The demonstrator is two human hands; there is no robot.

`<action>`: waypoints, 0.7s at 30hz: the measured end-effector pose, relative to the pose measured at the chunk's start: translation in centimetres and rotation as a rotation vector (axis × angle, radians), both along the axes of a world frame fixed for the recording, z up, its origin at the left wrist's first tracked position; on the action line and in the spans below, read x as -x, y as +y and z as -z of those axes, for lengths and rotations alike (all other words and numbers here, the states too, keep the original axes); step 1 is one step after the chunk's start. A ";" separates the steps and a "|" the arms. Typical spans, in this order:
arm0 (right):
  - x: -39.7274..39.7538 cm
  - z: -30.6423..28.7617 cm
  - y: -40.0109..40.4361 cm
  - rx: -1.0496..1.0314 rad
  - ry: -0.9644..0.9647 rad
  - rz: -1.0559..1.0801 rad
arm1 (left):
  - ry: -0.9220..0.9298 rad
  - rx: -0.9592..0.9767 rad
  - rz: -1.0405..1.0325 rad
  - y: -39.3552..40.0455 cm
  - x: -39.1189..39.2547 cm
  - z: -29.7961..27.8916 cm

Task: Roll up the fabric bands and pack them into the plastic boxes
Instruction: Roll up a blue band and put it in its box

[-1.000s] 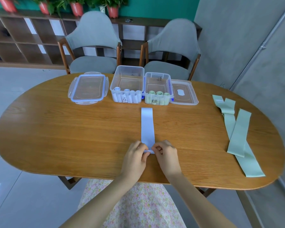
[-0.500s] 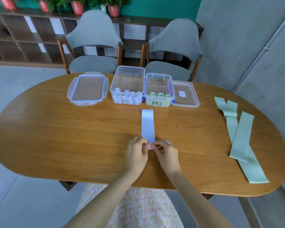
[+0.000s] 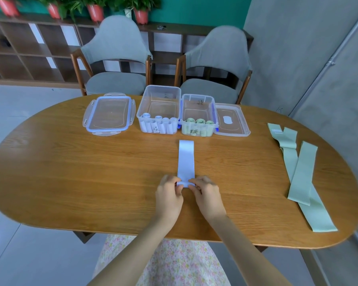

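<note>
A pale blue fabric band (image 3: 186, 159) lies flat on the wooden table (image 3: 70, 172), running away from me, with its near end curled into a small roll. My left hand (image 3: 168, 194) and my right hand (image 3: 205, 195) pinch that roll from either side. Behind the band stand two open plastic boxes: the left box (image 3: 158, 109) holds several pale blue rolls, the right box (image 3: 198, 115) holds three green rolls. Three flat green bands (image 3: 298, 172) lie overlapping at the table's right end.
One box lid (image 3: 109, 114) lies left of the boxes, another lid (image 3: 232, 120) lies right of them. Two grey chairs (image 3: 116, 58) stand behind the table. A grey wall is close on the right. Shelves with potted plants line the back.
The roll at the band's near end has grown and moved away from me, so the flat part is shorter. Both hands have followed it forward.
</note>
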State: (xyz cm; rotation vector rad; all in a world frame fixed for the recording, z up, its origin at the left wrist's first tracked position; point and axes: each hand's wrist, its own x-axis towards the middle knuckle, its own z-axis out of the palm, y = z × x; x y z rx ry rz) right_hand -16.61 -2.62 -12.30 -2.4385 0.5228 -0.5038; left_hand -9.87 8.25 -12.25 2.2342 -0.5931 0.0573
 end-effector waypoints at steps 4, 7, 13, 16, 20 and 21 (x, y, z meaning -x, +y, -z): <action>2.1 0.0 1.1 0.028 0.015 -0.025 | 0.037 -0.006 0.021 1.5 1.4 -0.4; 4.0 0.1 2.2 0.023 0.044 -0.038 | 0.067 -0.030 0.056 3.1 3.0 -0.5; 5.1 -0.2 3.4 -0.052 0.027 0.013 | 0.075 -0.047 0.065 3.7 4.2 -0.4; 4.3 -0.7 3.3 -0.086 -0.031 0.068 | 0.114 -0.020 0.036 3.0 3.3 -0.6; 4.0 -0.6 3.2 -0.052 -0.025 0.045 | 0.170 0.019 -0.010 1.9 2.0 -0.8; 3.9 -0.4 3.1 -0.046 -0.018 0.041 | 0.182 0.019 -0.015 1.6 1.7 -0.8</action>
